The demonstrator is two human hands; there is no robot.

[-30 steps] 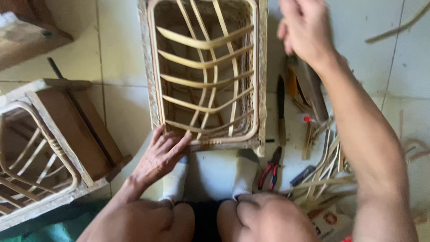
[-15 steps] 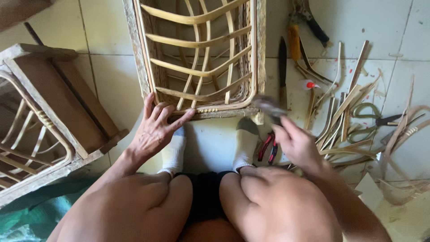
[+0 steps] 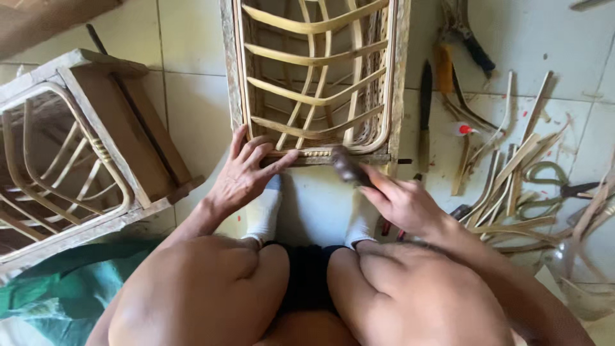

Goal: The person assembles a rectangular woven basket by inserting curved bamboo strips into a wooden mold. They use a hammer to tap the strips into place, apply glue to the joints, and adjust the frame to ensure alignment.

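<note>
Head view: left hand [image 3: 246, 174] lies open, fingers spread on rattan frame [image 3: 317, 77]'s lower edge; right hand [image 3: 403, 204] grips a dark hammer [image 3: 347, 165] at centre.

Two rattan frames [image 3: 314, 77] [image 3: 70, 154], two white socks [image 3: 264, 211] [image 3: 359, 221], and one knife [image 3: 425, 115].

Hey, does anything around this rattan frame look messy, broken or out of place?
Yes. Cane offcuts and hand tools lie scattered across the floor tiles right of the rattan frame. The frame's wooden edges look rough and worn. Nothing looks spilled.
</note>
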